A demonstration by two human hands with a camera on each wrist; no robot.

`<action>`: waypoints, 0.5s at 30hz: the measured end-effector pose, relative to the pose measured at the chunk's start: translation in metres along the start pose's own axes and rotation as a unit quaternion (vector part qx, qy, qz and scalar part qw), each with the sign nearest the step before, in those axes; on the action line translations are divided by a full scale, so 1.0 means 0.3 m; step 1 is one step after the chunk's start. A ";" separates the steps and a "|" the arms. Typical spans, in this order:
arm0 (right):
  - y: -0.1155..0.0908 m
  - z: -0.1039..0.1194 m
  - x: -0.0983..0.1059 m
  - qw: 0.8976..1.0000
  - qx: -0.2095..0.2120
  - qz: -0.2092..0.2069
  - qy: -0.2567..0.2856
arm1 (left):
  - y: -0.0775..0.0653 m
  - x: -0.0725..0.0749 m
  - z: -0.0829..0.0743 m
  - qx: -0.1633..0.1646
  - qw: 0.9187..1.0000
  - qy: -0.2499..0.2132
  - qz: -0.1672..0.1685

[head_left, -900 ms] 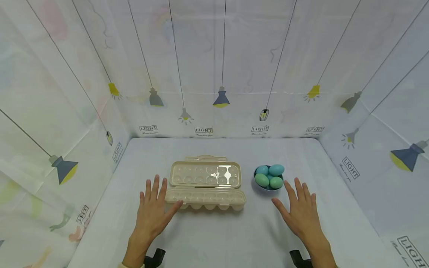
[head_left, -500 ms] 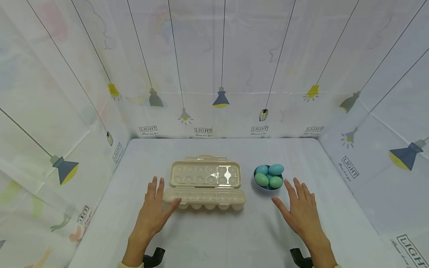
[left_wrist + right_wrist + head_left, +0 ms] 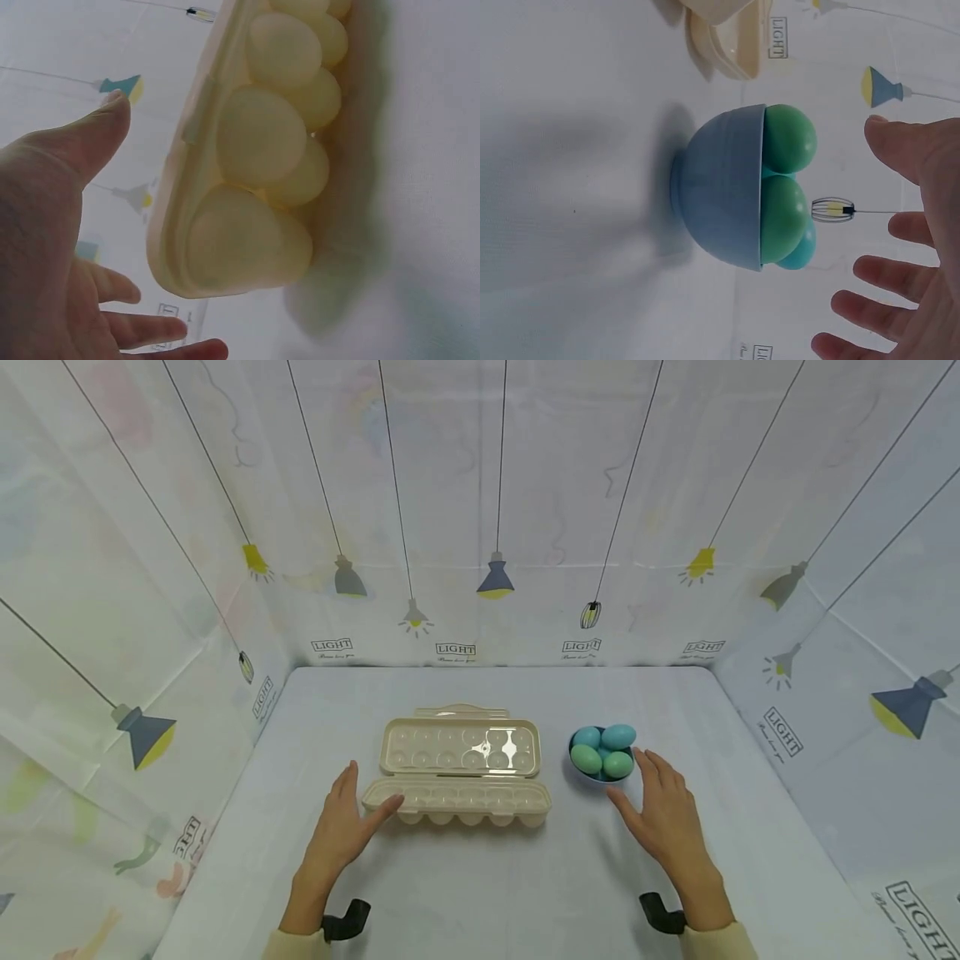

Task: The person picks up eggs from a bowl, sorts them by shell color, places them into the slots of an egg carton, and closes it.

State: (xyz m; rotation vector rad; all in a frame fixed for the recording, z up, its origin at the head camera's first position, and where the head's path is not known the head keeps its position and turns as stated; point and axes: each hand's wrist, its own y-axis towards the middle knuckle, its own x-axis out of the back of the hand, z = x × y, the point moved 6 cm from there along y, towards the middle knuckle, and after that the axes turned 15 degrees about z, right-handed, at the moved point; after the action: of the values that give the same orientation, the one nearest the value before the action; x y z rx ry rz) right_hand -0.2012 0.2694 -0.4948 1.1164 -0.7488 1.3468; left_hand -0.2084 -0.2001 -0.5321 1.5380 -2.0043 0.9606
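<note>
A cream egg carton (image 3: pixel 459 795) lies with its lid (image 3: pixel 459 747) folded back, away from me; its cups look bare. To its right stands a small blue bowl (image 3: pixel 721 187) heaped with several blue and green eggs (image 3: pixel 789 139). At the carton's left end is my left hand (image 3: pixel 341 827), thumb and fingers spread apart, holding nothing; its thumb overlaps the carton's corner in the head view. My right hand (image 3: pixel 663 814) hovers just right of the bowl, fingers extended and thumb apart, also holding nothing. In the right wrist view its fingertips are near the eggs.
A white-covered table (image 3: pixel 495 885) carries everything. Lamp-printed white curtains (image 3: pixel 480 485) rise behind it and on both sides. Each wrist wears a black camera mount (image 3: pixel 347 921).
My right hand has moved slightly up and left, closer to the bowl. The left hand has turned inward, its fingers drawing closer together. Carton, bowl and eggs stay in place.
</note>
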 end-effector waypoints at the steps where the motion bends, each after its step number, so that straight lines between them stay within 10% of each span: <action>1: 0.008 -0.004 -0.004 1.000 0.001 0.000 0.002 | 0.006 -0.004 0.005 0.004 1.000 -0.004 0.004; 15: 0.110 -0.013 -0.069 0.999 0.036 0.008 0.006 | 0.040 -0.052 0.064 0.016 0.999 -0.031 0.003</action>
State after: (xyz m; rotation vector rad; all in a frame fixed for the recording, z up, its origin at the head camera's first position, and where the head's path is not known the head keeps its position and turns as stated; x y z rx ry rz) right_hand -0.2368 0.2616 -0.5092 1.1603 -0.7063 1.4018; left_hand -0.2139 -0.2024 -0.5588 1.5982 -2.0461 0.9623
